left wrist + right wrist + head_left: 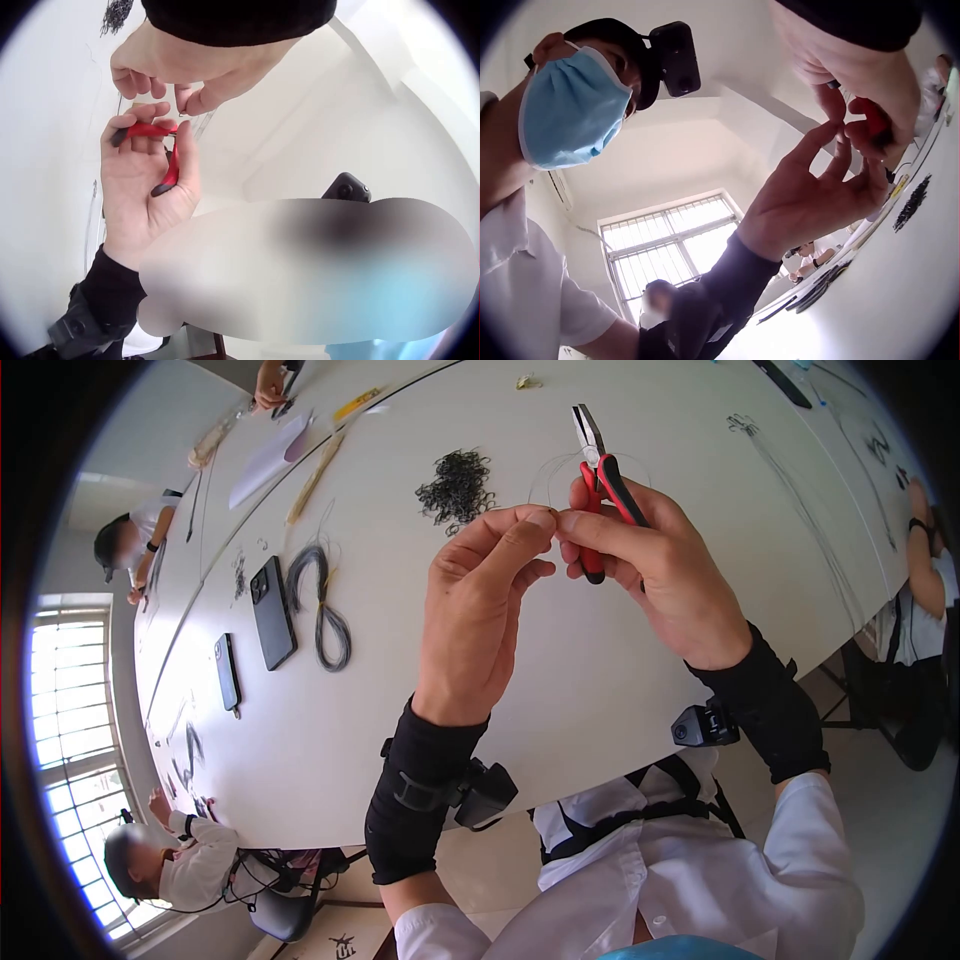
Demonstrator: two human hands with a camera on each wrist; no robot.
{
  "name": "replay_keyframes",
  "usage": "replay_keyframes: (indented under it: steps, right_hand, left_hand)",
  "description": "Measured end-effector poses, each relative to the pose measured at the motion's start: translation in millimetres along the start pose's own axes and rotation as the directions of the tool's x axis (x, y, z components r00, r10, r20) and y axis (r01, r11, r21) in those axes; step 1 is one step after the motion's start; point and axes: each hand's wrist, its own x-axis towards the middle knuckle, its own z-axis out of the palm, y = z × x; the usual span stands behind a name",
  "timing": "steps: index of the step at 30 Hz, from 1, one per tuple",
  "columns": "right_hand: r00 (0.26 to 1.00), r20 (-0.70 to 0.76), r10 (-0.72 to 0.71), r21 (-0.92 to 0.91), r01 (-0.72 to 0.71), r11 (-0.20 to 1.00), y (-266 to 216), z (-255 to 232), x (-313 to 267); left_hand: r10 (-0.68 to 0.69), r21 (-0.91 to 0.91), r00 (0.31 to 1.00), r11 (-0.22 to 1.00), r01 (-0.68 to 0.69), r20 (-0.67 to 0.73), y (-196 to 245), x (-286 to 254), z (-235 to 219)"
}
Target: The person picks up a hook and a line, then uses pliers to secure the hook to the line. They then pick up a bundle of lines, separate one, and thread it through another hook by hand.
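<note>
Pliers with red and black handles (625,490) lie in my right hand (665,555), whose fingers curl round the handles; their metal nose points away from me. My left hand (480,580) pinches a tiny metal piece (181,115) between thumb and index finger; its exact kind is too small to tell. The thumb tips of both hands come together close over the table in the head view. A thin, clear line (545,472) loops out behind the pliers. Just beyond my left hand lies a pile of small black hook-like pieces (455,485).
Left on the white table (560,710) are a coiled bundle of dark line (322,610) and two phones, one large (272,615), one smaller (228,672). Long thin strands (790,485) stretch along the right side. A paper sheet (270,460) lies farther off. Other people sit around the table.
</note>
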Motion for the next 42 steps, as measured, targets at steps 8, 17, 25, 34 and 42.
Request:
replay_keyframes:
  steps: [8, 17, 25, 34, 42]
  right_hand:
    - [0.978, 0.165, 0.131, 0.18, -0.161, 0.97, -14.6, -16.6, -1.6]
    - [0.94, 0.24, 0.244, 0.064, -0.266, 0.962, -25.6, -22.7, -3.4]
    - [0.936, 0.195, 0.292, -0.01, -0.296, 0.955, -27.7, -19.2, -3.3]
    - [0.994, 0.058, 0.094, -0.461, -0.057, 0.885, -6.0, -33.8, -21.0]
    - [0.983, 0.077, 0.167, -0.549, -0.099, 0.83, -10.5, -5.8, -29.7]
  left_hand:
    - [0.47, 0.6, 0.858, 0.632, -0.491, 0.207, 14.5, 6.6, -4.9]
    - [0.467, 0.738, 0.676, 0.07, -0.671, 0.57, 30.0, 1.1, -1.7]
    - [0.503, 0.764, 0.666, 0.017, -0.645, 0.551, 29.4, 0.6, 0.0]
    - [0.663, 0.843, 0.577, -0.161, -0.513, 0.477, 20.7, 9.0, -9.2]
    - [0.7, 0.879, 0.551, -0.249, -0.407, 0.454, 20.0, 5.8, -4.9]
